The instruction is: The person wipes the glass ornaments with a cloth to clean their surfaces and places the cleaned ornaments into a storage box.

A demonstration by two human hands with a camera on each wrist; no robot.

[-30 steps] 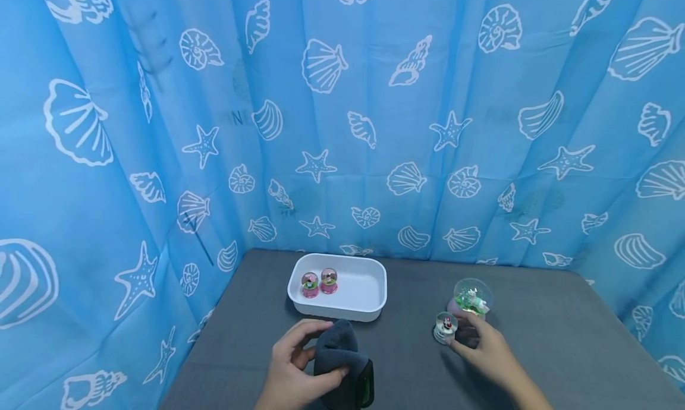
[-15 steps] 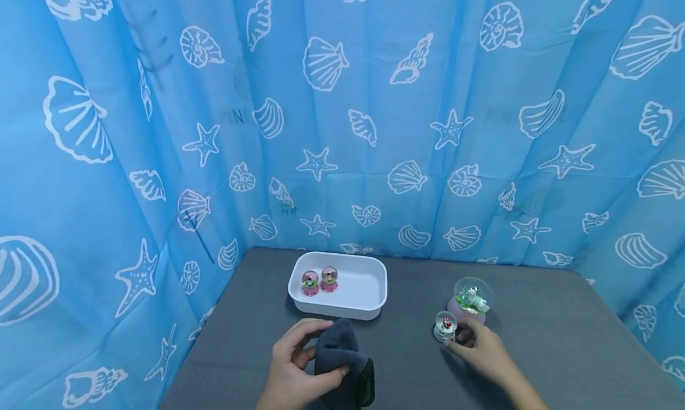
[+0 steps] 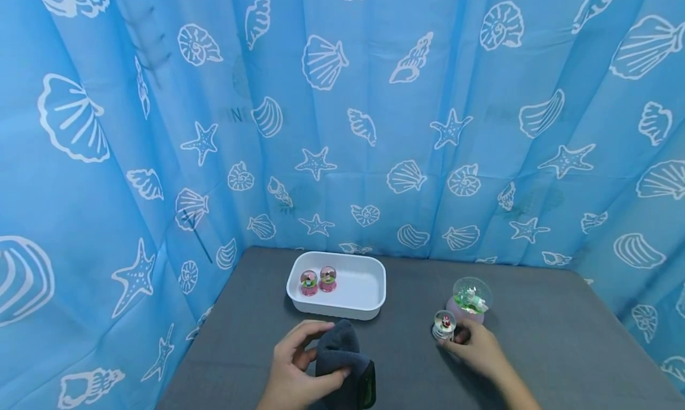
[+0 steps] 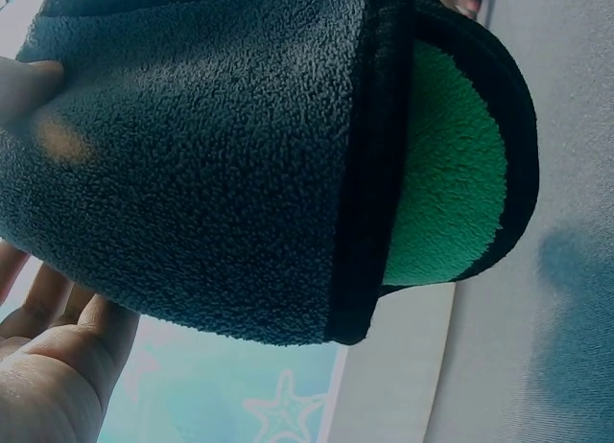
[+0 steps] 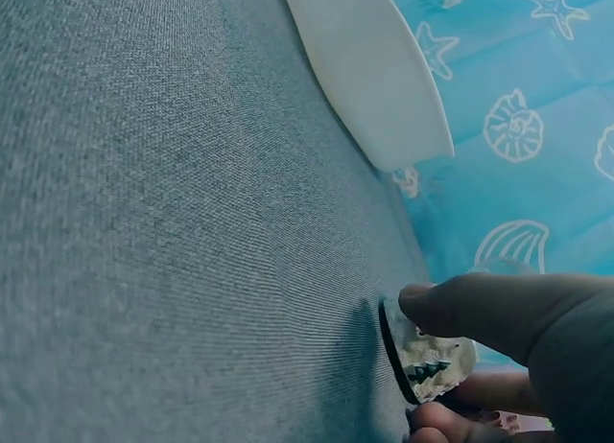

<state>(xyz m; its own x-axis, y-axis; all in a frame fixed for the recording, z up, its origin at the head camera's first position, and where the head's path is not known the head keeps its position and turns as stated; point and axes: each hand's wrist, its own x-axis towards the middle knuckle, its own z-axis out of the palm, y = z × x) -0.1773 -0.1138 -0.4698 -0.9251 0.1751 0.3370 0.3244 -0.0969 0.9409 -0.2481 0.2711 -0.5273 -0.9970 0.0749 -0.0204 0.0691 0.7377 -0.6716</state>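
My left hand (image 3: 301, 362) grips a folded dark grey cloth (image 3: 342, 356), thumb in front and fingers behind. The left wrist view shows the cloth's fuzzy surface, black edging and green inner face (image 4: 446, 174). At the right, my right hand (image 3: 476, 346) pinches a small snow globe (image 3: 445, 322) with a red figure inside and a pale base. In the right wrist view, the thumb (image 5: 451, 307) lies along the globe's base (image 5: 432, 361); whether that base touches the table cannot be told. Just behind stands a larger snow globe (image 3: 472, 298) with white figures and a pink base.
A white tray (image 3: 369, 306) stands at the back of the grey table (image 3: 407, 362), holding two small pink-based snow globes (image 3: 308, 283) in its left half. Behind the table hangs a blue curtain (image 3: 374, 190) with white shell prints.
My right hand's fingers have drawn in from beside the larger globe to curl behind the small snow globe. The left hand and the cloth stay nearly still.
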